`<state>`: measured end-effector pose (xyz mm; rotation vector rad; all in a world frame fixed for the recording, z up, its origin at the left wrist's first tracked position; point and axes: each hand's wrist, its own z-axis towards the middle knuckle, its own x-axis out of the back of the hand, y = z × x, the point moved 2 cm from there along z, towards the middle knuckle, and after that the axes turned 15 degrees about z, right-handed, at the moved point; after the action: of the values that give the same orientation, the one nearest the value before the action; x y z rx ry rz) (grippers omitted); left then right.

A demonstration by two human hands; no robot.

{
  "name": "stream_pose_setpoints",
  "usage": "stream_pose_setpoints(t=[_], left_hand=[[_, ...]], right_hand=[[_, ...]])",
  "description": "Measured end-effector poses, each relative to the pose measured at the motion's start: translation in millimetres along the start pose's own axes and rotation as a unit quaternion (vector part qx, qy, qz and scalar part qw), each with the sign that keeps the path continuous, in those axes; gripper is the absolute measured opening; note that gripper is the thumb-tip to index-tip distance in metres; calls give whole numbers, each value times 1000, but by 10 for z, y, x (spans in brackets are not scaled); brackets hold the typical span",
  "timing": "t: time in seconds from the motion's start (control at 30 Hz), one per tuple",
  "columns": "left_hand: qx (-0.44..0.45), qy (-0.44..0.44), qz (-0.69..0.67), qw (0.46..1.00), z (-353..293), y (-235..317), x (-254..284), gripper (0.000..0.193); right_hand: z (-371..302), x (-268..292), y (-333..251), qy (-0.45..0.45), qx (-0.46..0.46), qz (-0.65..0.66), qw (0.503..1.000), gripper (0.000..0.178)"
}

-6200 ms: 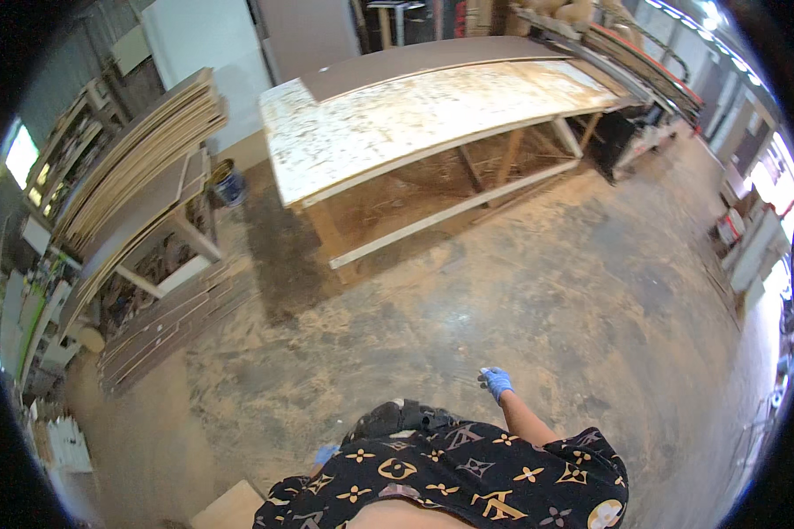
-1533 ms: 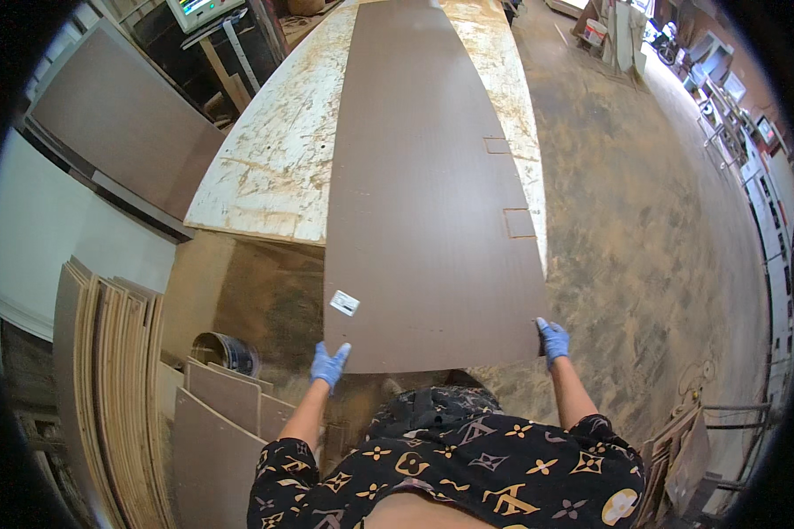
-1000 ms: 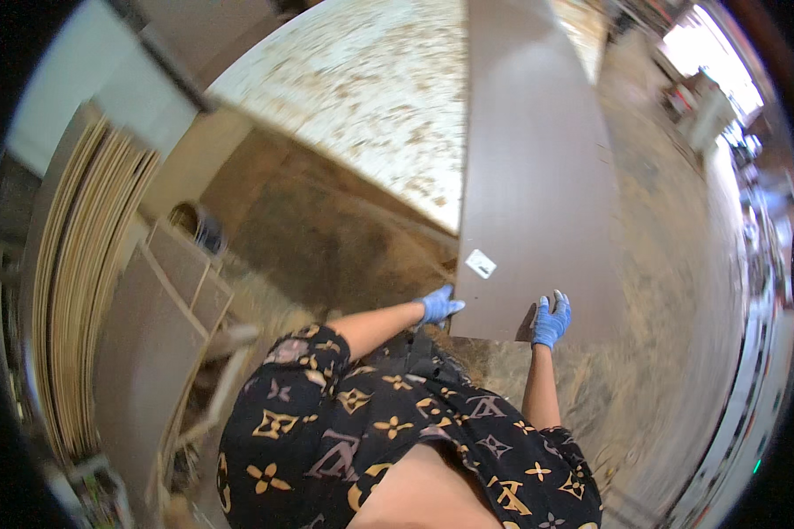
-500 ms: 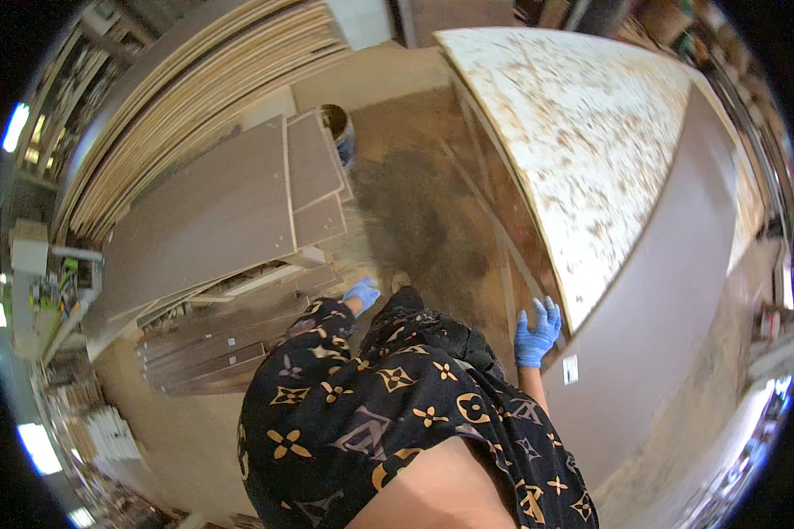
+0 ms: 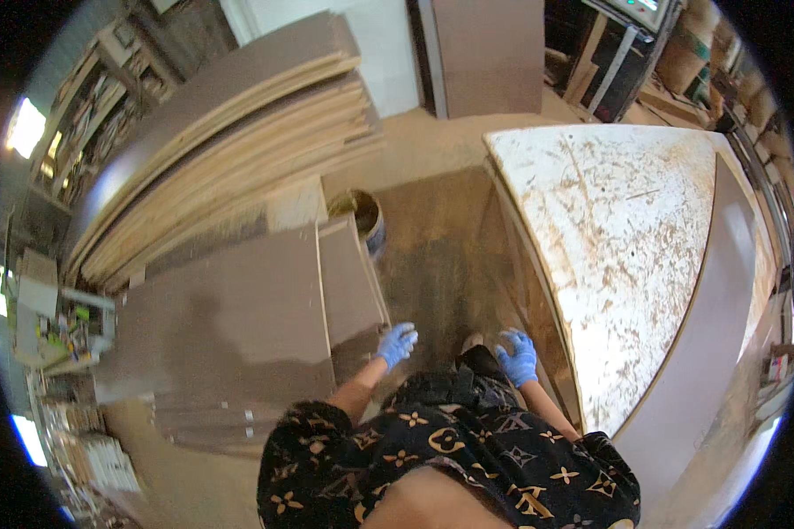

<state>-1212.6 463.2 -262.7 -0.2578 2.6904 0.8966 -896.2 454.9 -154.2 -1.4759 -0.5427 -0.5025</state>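
Note:
My left hand (image 5: pixel 399 344), in a blue glove, is held beside the right edge of the low brown panels (image 5: pixel 247 309). It holds nothing, and its fingers are apart and a little bent. My right hand (image 5: pixel 518 357), gloved the same, hangs near the left side of a worn white table (image 5: pixel 604 238). Its fingers are spread with nothing in them. A large grey-brown board (image 5: pixel 692 344) lies over the table's right part. Whether the left fingertips touch the panel edge cannot be told.
A tall stack of boards (image 5: pixel 265 172) stands at the far left. A bucket (image 5: pixel 375 236) sits beyond the low panels. At the back, a brown panel (image 5: pixel 492 66) stands upright near a dark machine (image 5: pixel 631 62). Brown floor (image 5: pixel 437 212) runs between panels and table.
My view has tilted up, showing more of the back. My right hand has come away from the grey-brown board toward the middle. The left has moved forward beside the low panels.

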Motion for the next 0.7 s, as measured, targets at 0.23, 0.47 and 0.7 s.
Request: stream_pose_setpoints(t=[0.23, 0.47, 0.7], left_hand=[[-122, -1, 272, 954, 1356, 926, -195, 37], [-329, 31, 639, 695, 2650, 1912, -211, 45], [-66, 46, 641, 764, 3466, 3137, -576, 48]], right_hand=[[1661, 358, 35, -15, -21, 52, 998, 34], [3500, 841, 4, 7, 21, 89, 996, 28], [4939, 798, 127, 56, 16, 19, 998, 29]])
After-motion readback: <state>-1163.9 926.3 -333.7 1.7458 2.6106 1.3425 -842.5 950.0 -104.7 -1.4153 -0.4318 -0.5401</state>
